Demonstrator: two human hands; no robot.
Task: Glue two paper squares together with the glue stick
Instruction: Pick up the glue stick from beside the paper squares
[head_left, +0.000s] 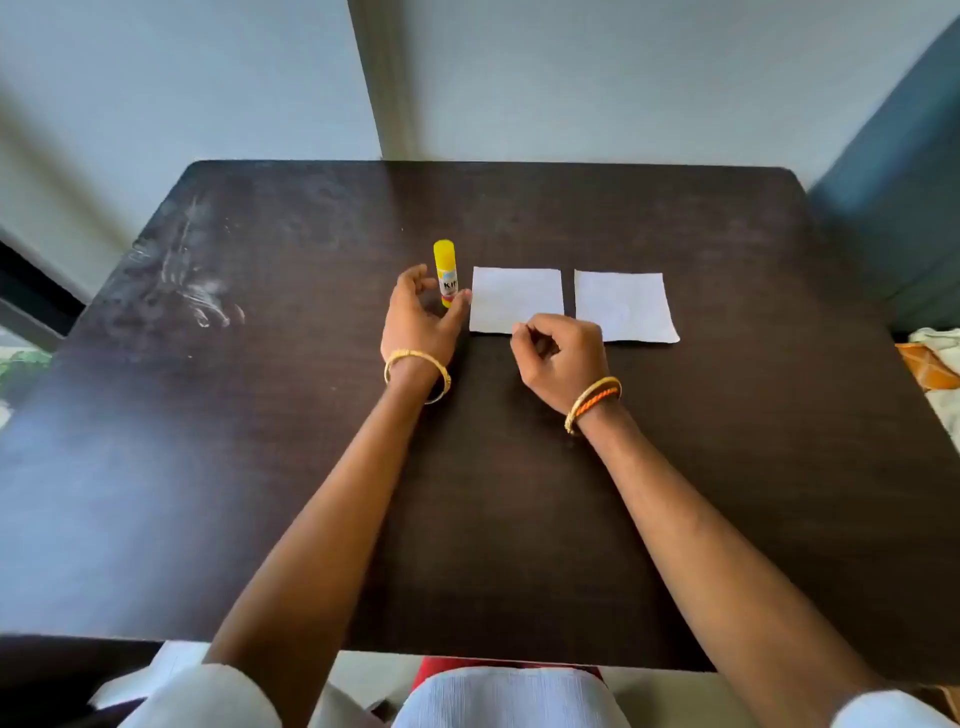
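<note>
A yellow glue stick (445, 271) stands upright and capped on the dark table (519, 493). My left hand (421, 317) cups around its lower part, fingers on its left and thumb by its base on the right, with a gap still showing on the finger side. Two white paper squares lie flat side by side: the left square (514, 296) and the right square (623, 304). My right hand (563, 358) rests on the table with its fingers curled, its knuckles over the near edges of both squares, holding nothing that I can see.
White scuff marks (197, 291) streak the table's far left. A wall corner (384, 104) stands behind the table. A blue surface (904, 171) and orange-and-white cloth (930, 364) lie past the right edge. My lap in white fabric (509, 696) sits at the near edge.
</note>
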